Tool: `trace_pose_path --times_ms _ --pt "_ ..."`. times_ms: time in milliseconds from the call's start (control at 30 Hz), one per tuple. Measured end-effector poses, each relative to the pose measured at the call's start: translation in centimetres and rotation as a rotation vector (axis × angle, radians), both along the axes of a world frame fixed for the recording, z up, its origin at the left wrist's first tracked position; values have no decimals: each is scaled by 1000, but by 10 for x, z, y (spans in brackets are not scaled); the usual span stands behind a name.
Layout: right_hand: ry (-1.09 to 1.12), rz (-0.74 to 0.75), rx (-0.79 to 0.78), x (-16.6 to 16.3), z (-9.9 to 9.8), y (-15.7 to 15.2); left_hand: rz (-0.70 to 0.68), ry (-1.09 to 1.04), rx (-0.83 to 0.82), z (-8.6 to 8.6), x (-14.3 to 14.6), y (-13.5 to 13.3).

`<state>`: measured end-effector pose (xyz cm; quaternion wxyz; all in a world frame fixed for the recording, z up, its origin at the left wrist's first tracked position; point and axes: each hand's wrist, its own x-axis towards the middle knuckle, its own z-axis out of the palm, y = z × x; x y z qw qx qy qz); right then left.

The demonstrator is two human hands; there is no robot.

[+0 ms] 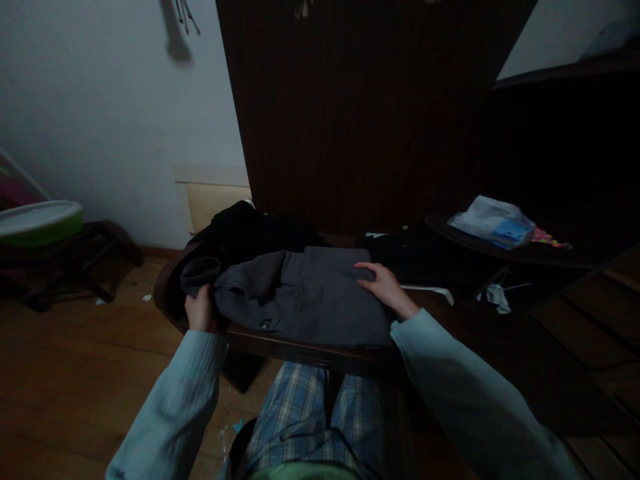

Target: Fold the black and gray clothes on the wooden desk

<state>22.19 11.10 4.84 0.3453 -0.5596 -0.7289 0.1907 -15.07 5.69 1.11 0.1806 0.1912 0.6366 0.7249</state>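
Plaid trousers (295, 407) at the bottom edge, legs running under the desk (300, 351); strip of green cloth (305, 473) at the waist, mostly cut off. Pale sleeves (175, 393) come in from both lower corners, upper arms out of frame.

Forearms reach forward, set wide apart. The left grip (201, 308) is upright at the desk's left end, back of hand towards the camera, closed on the rolled end of the grey cloth (330, 297); its fingertips are hidden by the fabric. The right grip (383, 287) lies palm down, angled inward, fingers loosely spread and open on the cloth's right part. Whether any fingertip pinches fabric there is hard to make out.

Grey cloth lies along the desk's front edge between the two grips, touching both: smooth and flat to the right, bunched to the left. Small dark mark on its lower edge, unreadable.

Behind it, black cloth (250, 230) piled on the left, folds lost in shadow. Further right, a plastic pack (493, 220) on a dark rounded shelf (545, 255). Left, a green tub (45, 229) on a stool (93, 257), tub cut by the frame. Dark panel (370, 113) and pale wall (110, 100) at the back; right side too dark to read.
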Motion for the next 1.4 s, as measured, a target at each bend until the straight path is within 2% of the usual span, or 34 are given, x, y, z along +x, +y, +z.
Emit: trace_pose_path --times_ms 133,233,300,367,433,500,533,600,700,767,833,867,933,1033,1067,1100,1133,1233,1300,1333,1367,1400 --pt "-234 -3 124 47 24 13 -126 537 -205 -9 3 -25" --pt "-376 -64 155 61 28 15 -200 1034 -297 2 20 -41" --pt "-422 -48 196 51 28 12 -396 1303 -274 14 36 -45" --pt "-437 57 223 27 25 7 -659 1453 -211 25 54 -41" --pt "-429 209 219 -4 22 3 -843 1475 -178 31 68 -30" --pt "-439 325 198 -35 17 1 -890 1383 -241 34 73 -15" --pt "-438 345 193 -47 14 1 -853 1292 -288 35 71 -7" --pt "-394 317 206 -66 6 2 -692 1083 -354 37 58 11" --pt "-278 244 270 -79 -10 4 -446 843 -322 39 28 37" --pt "-250 287 312 -80 -23 4 -307 616 -331 38 10 51" --pt "-259 372 330 -80 -35 3 -226 448 -374 35 1 60" --pt "-260 401 332 -80 -39 3 -199 425 -381 34 0 61" --pt "-247 415 325 -80 -44 2 -132 509 -321 32 3 57" --pt "-226 400 315 -80 -46 3 9 846 -95 34 20 36" --pt "-223 398 314 -80 -46 4 13 957 -29 36 27 27" --pt "-222 392 315 -79 -46 4 -19 1044 6 37 34 18" --pt "-223 384 318 -79 -46 5 -109 1118 -5 39 40 10" --pt "-237 361 337 -79 -48 6 -536 1268 -221 38 52 -2" --pt "-249 361 355 -79 -47 5 -825 1314 -357 34 53 1" --pt "-253 367 363 -80 -47 4 -922 1330 -387 31 52 4" --pt "-253 373 372 -80 -45 3 -967 1348 -401 28 48 8" --pt "-250 379 382 -80 -44 1 -953 1373 -414 25 44 13"
